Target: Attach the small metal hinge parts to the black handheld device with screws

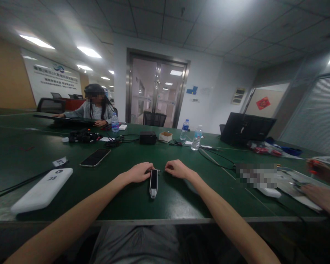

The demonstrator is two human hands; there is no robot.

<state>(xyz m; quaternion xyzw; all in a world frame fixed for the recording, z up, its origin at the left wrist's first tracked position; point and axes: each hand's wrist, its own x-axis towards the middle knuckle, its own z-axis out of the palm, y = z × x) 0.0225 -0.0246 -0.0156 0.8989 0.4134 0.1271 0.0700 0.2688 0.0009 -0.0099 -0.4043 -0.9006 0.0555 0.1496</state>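
A narrow black and white device (153,182) lies on the green table (132,205) straight in front of me, its long side pointing away. My left hand (139,172) rests curled at the device's far end, fingers touching its left side. My right hand (177,169) sits just right of that end, fingers curled and pinched toward it. What the fingertips hold there, if anything, is too small to make out.
A white power bank (42,190) and a dark phone (95,157) lie to the left. Water bottles (196,138), cables and a black box (147,138) stand farther back, a laptop (246,128) at right. One person sits at far left; another person's hands (323,183) work at the right edge.
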